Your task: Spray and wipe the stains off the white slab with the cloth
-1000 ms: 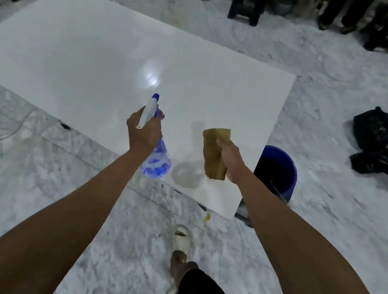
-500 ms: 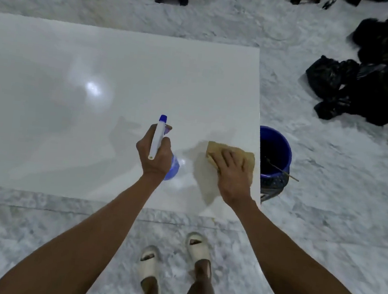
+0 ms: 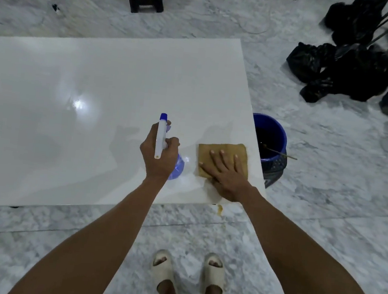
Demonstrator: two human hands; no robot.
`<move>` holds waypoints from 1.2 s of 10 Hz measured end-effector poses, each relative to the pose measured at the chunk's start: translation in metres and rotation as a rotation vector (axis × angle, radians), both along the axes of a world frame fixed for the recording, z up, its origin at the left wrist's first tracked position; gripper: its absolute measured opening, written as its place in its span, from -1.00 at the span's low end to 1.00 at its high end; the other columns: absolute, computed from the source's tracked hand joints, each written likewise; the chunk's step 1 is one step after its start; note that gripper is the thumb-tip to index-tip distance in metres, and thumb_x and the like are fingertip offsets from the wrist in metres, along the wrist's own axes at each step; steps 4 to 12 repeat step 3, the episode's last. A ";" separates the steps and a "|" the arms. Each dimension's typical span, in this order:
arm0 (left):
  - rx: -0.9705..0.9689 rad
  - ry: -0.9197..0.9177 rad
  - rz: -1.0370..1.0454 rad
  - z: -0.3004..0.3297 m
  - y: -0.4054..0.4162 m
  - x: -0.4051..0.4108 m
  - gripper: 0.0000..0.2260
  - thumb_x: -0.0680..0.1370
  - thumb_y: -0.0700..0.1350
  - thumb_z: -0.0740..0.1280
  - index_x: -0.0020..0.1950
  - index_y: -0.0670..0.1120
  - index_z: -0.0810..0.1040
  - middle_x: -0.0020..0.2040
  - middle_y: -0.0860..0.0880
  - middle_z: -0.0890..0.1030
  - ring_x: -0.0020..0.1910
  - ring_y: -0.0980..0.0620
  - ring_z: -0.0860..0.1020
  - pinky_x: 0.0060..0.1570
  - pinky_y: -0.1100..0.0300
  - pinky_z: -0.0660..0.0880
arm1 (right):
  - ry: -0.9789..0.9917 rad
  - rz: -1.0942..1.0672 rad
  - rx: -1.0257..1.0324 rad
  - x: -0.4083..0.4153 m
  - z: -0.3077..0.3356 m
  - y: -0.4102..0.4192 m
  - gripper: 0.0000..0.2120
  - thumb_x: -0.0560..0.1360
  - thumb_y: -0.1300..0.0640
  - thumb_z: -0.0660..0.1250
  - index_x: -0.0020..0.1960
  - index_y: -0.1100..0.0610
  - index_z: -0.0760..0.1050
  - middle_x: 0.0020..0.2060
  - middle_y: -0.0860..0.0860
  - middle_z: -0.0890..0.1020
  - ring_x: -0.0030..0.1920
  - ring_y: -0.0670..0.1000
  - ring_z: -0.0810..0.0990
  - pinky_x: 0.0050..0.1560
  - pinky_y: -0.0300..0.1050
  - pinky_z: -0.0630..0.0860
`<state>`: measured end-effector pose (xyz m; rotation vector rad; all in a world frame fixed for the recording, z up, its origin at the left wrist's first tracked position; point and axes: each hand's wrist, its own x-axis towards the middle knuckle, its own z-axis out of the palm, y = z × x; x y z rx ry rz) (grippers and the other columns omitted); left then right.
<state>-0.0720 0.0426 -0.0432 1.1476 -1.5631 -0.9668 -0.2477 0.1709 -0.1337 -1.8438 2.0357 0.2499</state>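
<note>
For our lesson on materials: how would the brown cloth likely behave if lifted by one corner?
The cloth lies flat under the right hand on the slab, so it is probably thin and floppy. It would likely droop, feel light, and perhaps cling if damp.

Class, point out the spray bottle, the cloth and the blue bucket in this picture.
spray bottle [image 3: 161,135]: head view, white sprayer head.
cloth [image 3: 214,146]: head view, bare upper part.
blue bucket [image 3: 281,134]: head view, right rim.
</note>
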 end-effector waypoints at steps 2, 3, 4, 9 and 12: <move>0.245 -0.281 0.016 -0.004 0.015 0.018 -0.11 0.37 0.17 0.56 0.55 -0.13 0.25 0.40 0.00 0.54 0.30 -0.06 0.55 0.38 -0.09 0.40 | -0.237 -0.268 -0.001 0.021 0.034 0.001 -0.41 0.69 -0.03 0.04 0.64 -0.02 -0.12 0.62 0.07 -0.18 0.60 0.18 -0.26 0.54 0.27 -0.27; 0.396 -0.460 0.088 -0.016 0.065 0.055 -0.07 0.35 0.17 0.59 0.57 -0.17 0.26 0.47 -0.18 0.47 0.42 -0.17 0.47 0.46 -0.18 0.25 | -0.408 -0.502 -0.209 0.064 0.028 0.063 -0.42 0.66 0.10 0.10 0.62 -0.03 -0.03 0.61 -0.06 -0.14 0.62 0.08 -0.19 0.57 0.22 -0.20; 0.396 -0.460 0.088 -0.016 0.065 0.055 -0.07 0.35 0.17 0.59 0.57 -0.17 0.26 0.47 -0.18 0.47 0.42 -0.17 0.47 0.46 -0.18 0.25 | -0.408 -0.502 -0.209 0.064 0.028 0.063 -0.42 0.66 0.10 0.10 0.62 -0.03 -0.03 0.61 -0.06 -0.14 0.62 0.08 -0.19 0.57 0.22 -0.20; 0.396 -0.460 0.088 -0.016 0.065 0.055 -0.07 0.35 0.17 0.59 0.57 -0.17 0.26 0.47 -0.18 0.47 0.42 -0.17 0.47 0.46 -0.18 0.25 | -0.408 -0.502 -0.209 0.064 0.028 0.063 -0.42 0.66 0.10 0.10 0.62 -0.03 -0.03 0.61 -0.06 -0.14 0.62 0.08 -0.19 0.57 0.22 -0.20; 0.396 -0.460 0.088 -0.016 0.065 0.055 -0.07 0.35 0.17 0.59 0.57 -0.17 0.26 0.47 -0.18 0.47 0.42 -0.17 0.47 0.46 -0.18 0.25 | -0.408 -0.502 -0.209 0.064 0.028 0.063 -0.42 0.66 0.10 0.10 0.62 -0.03 -0.03 0.61 -0.06 -0.14 0.62 0.08 -0.19 0.57 0.22 -0.20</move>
